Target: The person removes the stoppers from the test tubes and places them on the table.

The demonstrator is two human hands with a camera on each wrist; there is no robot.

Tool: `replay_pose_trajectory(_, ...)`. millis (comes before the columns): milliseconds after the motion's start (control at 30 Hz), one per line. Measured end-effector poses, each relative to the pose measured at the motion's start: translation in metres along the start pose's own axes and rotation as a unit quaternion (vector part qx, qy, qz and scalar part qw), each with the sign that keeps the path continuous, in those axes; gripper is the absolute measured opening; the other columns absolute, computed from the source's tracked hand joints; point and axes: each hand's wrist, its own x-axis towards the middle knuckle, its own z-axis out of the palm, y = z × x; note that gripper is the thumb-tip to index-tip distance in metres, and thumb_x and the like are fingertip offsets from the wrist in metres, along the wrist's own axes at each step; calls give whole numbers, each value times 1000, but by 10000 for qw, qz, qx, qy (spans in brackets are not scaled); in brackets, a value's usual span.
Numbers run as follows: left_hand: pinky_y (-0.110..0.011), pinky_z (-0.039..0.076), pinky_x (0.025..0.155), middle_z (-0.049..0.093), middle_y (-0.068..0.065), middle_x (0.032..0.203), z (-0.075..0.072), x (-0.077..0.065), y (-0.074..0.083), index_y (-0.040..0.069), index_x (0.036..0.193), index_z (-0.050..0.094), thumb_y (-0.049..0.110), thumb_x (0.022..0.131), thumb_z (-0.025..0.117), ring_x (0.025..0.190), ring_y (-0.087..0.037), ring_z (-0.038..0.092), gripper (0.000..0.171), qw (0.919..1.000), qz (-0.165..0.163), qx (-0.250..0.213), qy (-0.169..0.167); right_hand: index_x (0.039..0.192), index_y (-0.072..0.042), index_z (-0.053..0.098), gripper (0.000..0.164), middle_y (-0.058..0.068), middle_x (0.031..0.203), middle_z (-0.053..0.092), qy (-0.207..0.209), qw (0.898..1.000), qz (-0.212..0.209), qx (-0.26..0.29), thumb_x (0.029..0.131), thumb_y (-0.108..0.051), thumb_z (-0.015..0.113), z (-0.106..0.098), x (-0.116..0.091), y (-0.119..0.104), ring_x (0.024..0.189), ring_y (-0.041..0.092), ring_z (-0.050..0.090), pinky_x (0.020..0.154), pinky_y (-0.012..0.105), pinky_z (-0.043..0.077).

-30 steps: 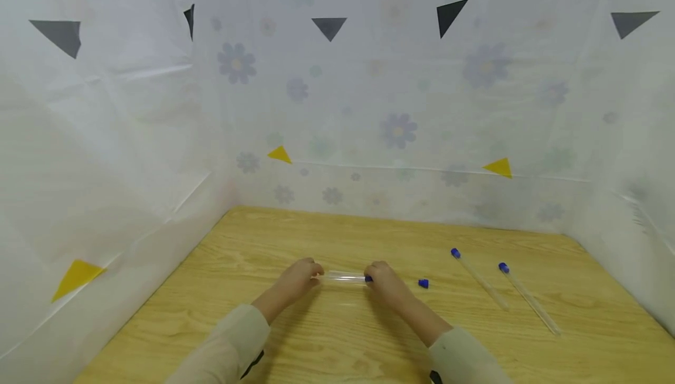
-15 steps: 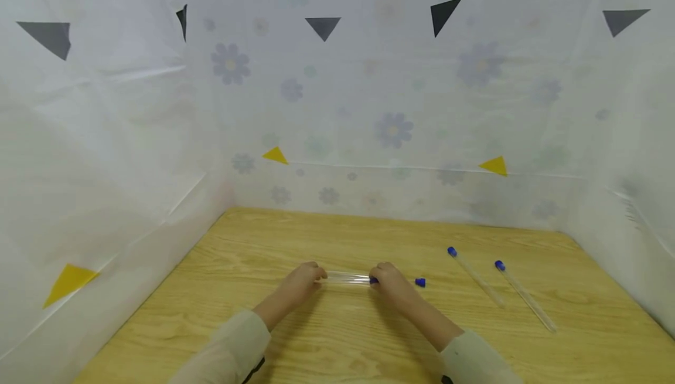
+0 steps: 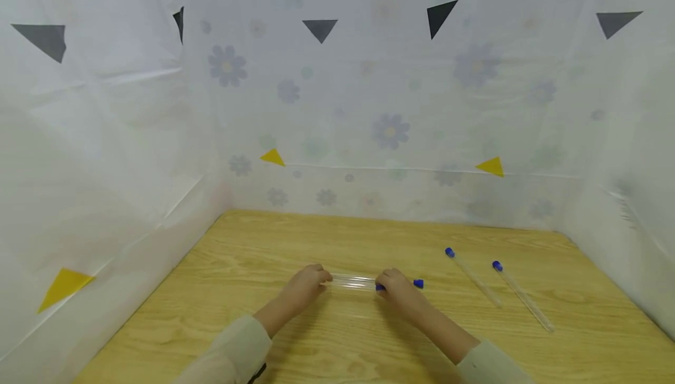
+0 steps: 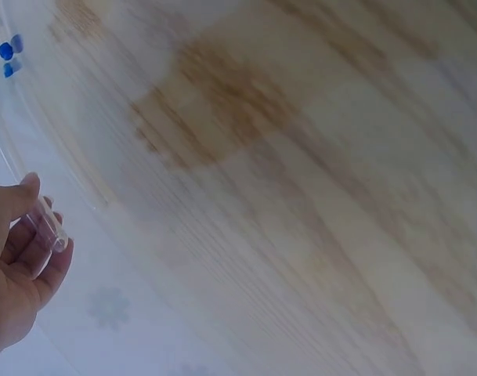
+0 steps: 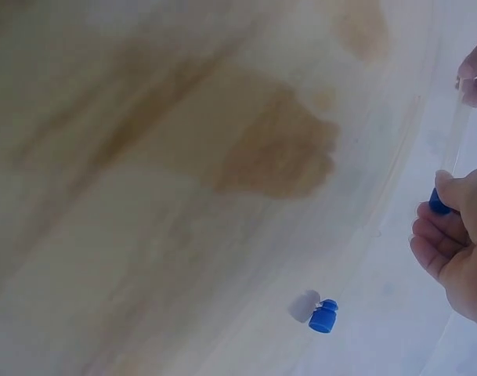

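Between the two hands runs a clear test tube (image 5: 457, 129), held lengthwise over the table. My left hand (image 3: 304, 286) grips its left end; in the left wrist view the rounded tip pokes out past the curled fingers. At the other end my right hand (image 3: 399, 291) pinches the blue cap (image 5: 438, 202) between thumb and fingers, partly covering it. A second clear tube (image 5: 396, 168) lies on the table just beside the held one. A loose blue cap (image 3: 419, 284) sits on the table close to the right hand's outer side.
Two more clear tubes with blue caps, one nearer (image 3: 477, 281) and one farther right (image 3: 527, 299), lie slanted on the wood-grain table (image 3: 211, 290). White flower-printed sheeting (image 3: 337, 108) walls off the back and both sides.
Both hands have shifted slightly right together with the tube, bringing the right hand nearer the loose cap. The head view has turned a little. Both hands keep their hold.
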Motion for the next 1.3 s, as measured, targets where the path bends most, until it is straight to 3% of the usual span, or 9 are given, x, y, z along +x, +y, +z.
replay_pose_trajectory(233,-20,55,71,65,-9,88,-1,-1,7,0,96,67,0,78,68,82,-20,64,18,9999,112,-25,-55,83,1,63,12,2,78,56,270,9993,-226,-125,75,4,70,-3,-11,-1,74,16,54,62,19,50)
replay_pose_trajectory(433,-17,55,70,65,-7,86,0,1,13,2,95,68,2,77,70,80,-18,64,18,9989,330,301,105,84,2,64,13,3,79,57,437,9985,-257,-192,74,6,70,-9,-18,-2,76,17,57,64,19,52)
replay_pose_trajectory(700,-15,53,68,64,-7,85,-1,-2,20,3,95,68,2,77,70,79,-17,63,19,9979,537,335,151,84,0,63,17,-1,76,53,467,9975,-467,-251,71,3,73,-13,-27,1,74,13,53,63,15,50)
replay_pose_trajectory(1300,-11,52,71,64,-3,85,-1,-5,31,6,94,69,5,74,73,79,-13,62,21,9916,987,770,334,82,-1,63,19,-3,77,52,813,9951,-550,79,68,6,74,-21,-44,-2,69,5,47,57,12,46)
